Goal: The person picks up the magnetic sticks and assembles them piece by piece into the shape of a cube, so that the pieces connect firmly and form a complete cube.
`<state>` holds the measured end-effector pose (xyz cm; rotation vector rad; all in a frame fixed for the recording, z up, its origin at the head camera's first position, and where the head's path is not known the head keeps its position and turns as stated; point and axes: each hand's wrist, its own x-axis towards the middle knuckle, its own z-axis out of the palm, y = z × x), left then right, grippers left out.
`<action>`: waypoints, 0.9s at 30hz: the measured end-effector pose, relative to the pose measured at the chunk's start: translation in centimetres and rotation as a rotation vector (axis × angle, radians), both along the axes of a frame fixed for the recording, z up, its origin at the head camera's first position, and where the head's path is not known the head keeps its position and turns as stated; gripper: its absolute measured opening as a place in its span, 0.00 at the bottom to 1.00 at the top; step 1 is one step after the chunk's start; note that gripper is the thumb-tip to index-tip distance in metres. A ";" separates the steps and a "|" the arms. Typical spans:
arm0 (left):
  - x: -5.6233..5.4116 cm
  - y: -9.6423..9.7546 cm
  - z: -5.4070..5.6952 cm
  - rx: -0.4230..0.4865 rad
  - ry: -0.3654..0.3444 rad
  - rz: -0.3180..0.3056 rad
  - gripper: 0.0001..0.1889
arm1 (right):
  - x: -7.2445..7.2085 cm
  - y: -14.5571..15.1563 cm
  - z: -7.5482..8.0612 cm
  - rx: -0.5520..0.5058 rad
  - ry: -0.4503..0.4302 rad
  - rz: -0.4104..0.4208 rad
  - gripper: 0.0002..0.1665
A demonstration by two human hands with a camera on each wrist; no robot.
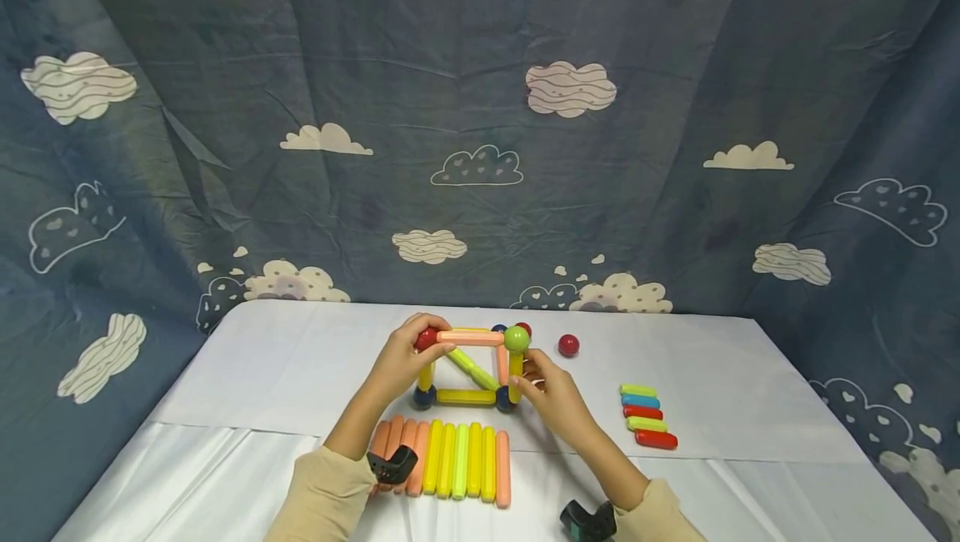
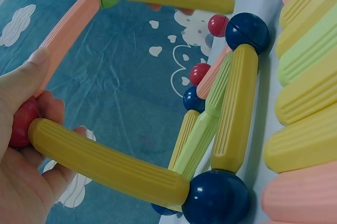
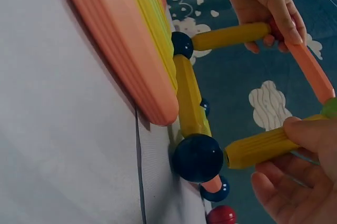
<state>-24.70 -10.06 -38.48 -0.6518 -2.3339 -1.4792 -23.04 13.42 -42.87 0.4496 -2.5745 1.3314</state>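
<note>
On the table stands a frame of magnetic building sticks and balls. My left hand [image 1: 397, 360] grips the red ball [image 2: 23, 123] at its upper left corner, thumb along the salmon top stick [image 1: 471, 338]. From that ball a yellow stick [image 2: 108, 162] runs down to a dark blue ball [image 2: 217, 196]. My right hand [image 1: 553, 396] pinches a yellow stick [image 3: 263, 148] hanging from the green ball [image 1: 516, 338]. Its lower end sits a small gap from the dark blue ball [image 3: 198, 158] at the lower right corner. A light green stick [image 1: 471, 367] slants behind.
A row of salmon, yellow and light green sticks [image 1: 460, 463] lies in front of the frame. Several short green, blue and red pieces [image 1: 642, 413] are stacked at the right. One loose red ball [image 1: 568, 345] rests behind. A cloud-patterned curtain [image 1: 480, 108] hangs beyond the white table [image 1: 720, 383].
</note>
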 end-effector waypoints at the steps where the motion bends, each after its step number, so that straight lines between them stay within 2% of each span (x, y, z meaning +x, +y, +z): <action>1: 0.3 0.1 0.4 -0.003 -0.004 -0.003 0.11 | -0.1 -0.1 0.0 -0.004 0.006 -0.008 0.17; 3: 1.0 0.2 1.1 -0.002 -0.005 -0.003 0.11 | -0.4 -0.1 0.1 -0.015 0.022 -0.014 0.16; 7: 1.0 0.1 1.2 0.018 -0.022 0.011 0.12 | -0.8 -0.3 0.1 -0.041 0.043 -0.010 0.14; 11: 0.9 0.0 1.0 0.024 -0.039 0.000 0.12 | -1.0 -0.4 -0.1 -0.047 0.054 0.005 0.13; 12: 0.6 -0.1 0.6 0.026 -0.041 -0.008 0.12 | -1.0 -0.4 -0.1 -0.047 0.056 0.008 0.12; 17: 0.4 -0.1 0.6 0.046 -0.052 -0.027 0.13 | -1.0 -0.3 -0.2 -0.035 0.052 0.021 0.12; 20: 0.9 -0.1 1.1 0.053 -0.061 -0.038 0.14 | -1.0 -0.3 -0.2 -0.044 0.075 0.047 0.22; 24: 0.9 -0.3 1.0 0.085 -0.073 -0.057 0.18 | -1.1 -0.2 -0.3 -0.069 0.183 0.101 0.41; 27: 0.9 -0.5 0.6 0.121 -0.066 -0.040 0.19 | -1.1 -0.4 -0.1 -0.058 0.263 0.119 0.42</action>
